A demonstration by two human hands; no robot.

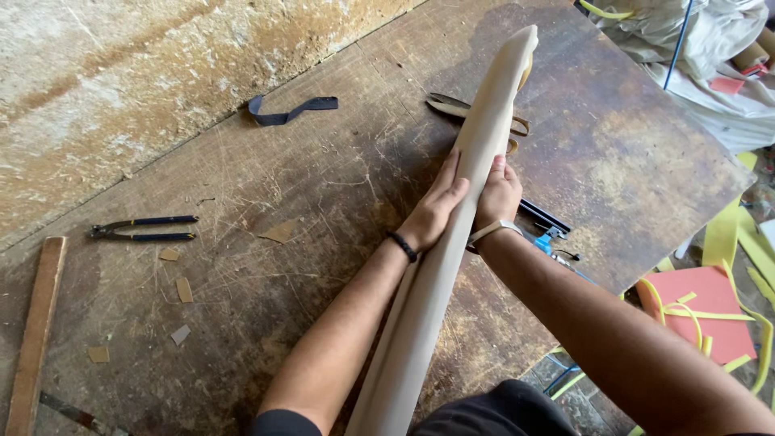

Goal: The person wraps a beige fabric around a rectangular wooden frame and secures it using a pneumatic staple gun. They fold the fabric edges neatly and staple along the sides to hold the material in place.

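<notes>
A long beige roll of sheet material (483, 137) lies lengthwise down the middle of the worn wooden table (323, 186), its near end toward my body. My left hand (436, 206) presses flat on the roll's left side with fingers extended. My right hand (499, 194) wraps around the roll's right side. Both hands grip it at mid-length. A dark band circles my left wrist and a pale band my right.
Blue-handled pincers (141, 228) lie at the left. A dark strap (289, 109) rests at the far middle, scissors (452, 105) beside the roll. Small tan scraps (184, 289) dot the left. A wooden strip (34, 331) sits at the near left. Orange sheets and yellow strips (710, 311) lie on the floor at right.
</notes>
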